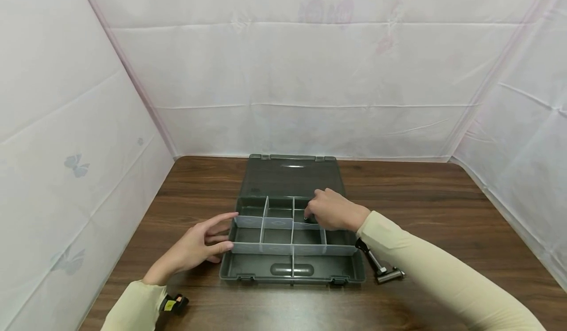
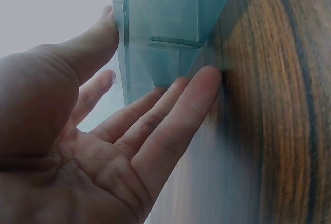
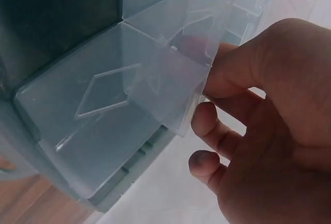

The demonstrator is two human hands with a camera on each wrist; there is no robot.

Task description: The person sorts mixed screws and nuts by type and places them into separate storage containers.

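Observation:
A dark grey plastic organiser box (image 1: 292, 271) lies open on the wooden table, its lid (image 1: 292, 176) flat behind it. In it sits a clear divider tray (image 1: 276, 236) with several compartments. My left hand (image 1: 223, 231) touches the tray's left wall with straight fingers and the thumb at the top edge; the left wrist view shows the hand (image 2: 150, 100) against that clear wall (image 2: 165, 22). My right hand (image 1: 311, 215) reaches into a back compartment. In the right wrist view its thumb and fingers (image 3: 207, 102) pinch a thin clear divider wall (image 3: 170, 89).
A metal ratchet tool (image 1: 382, 268) lies on the table right of the box, under my right forearm. A small black object with a yellow label (image 1: 174, 304) sits by my left sleeve. White cloth walls close in the table on three sides.

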